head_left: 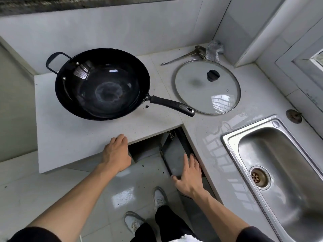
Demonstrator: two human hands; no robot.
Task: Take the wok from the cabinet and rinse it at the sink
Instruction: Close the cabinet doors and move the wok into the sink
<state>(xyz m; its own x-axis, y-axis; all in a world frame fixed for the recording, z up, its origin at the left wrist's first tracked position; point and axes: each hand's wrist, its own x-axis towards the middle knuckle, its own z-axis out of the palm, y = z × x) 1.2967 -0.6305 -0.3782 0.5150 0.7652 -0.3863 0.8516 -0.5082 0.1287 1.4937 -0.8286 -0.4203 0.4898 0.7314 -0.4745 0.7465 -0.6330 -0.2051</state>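
Note:
A black wok with a long black handle and a loop handle sits upright on the white countertop. The steel sink lies at the right, empty, its drain showing. Below the counter's inner corner the cabinet stands open, its dark door swung outward. My left hand rests on the counter's front edge, fingers flat. My right hand lies flat against the outer edge of the cabinet door, fingers spread. Neither hand touches the wok.
A glass lid with a black knob lies flat on the counter right of the wok handle. A metal ladle-like tool and a crumpled cloth sit behind it. A sink plug lies by the wall. My feet stand on the tiled floor.

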